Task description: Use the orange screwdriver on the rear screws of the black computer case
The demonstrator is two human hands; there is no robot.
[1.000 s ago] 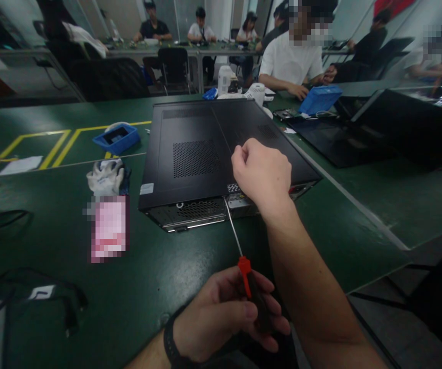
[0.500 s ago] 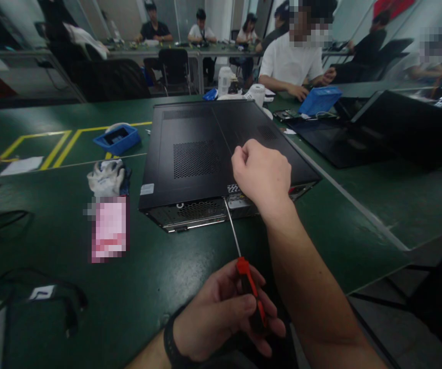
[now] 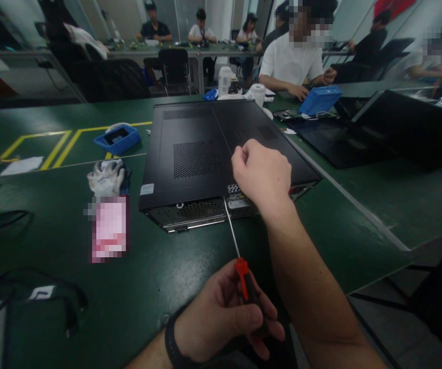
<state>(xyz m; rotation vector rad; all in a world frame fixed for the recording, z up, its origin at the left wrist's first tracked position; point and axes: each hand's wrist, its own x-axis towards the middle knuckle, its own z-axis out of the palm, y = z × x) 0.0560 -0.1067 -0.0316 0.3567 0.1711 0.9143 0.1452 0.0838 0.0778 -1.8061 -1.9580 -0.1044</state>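
A black computer case point(image 3: 193, 123) lies flat on the green table, with its rear panel facing me. My left hand point(image 3: 224, 312) is closed round the dark red-and-black handle of a screwdriver point(image 3: 248, 287). The screwdriver's metal shaft slants up and away, and its tip meets the top edge of the rear panel. On the case's top near that edge rests my right hand point(image 3: 262, 171), curled into a fist. The inside of that fist is hidden, so I cannot see whether it holds anything.
Left of the case lie grey-white gloves point(image 3: 107, 179), a blurred pink packet point(image 3: 110, 225) and a small blue tray point(image 3: 118, 139). Black cables point(image 3: 51, 287) spread at the near left. At right are a dark flat panel point(image 3: 332, 138) and a co-worker point(image 3: 293, 64) with a blue box point(image 3: 320, 98).
The screwdriver handle has turned in my left hand, its red strip now further left. My left thumb has slid slightly right across it. My right hand and the case have stayed put.
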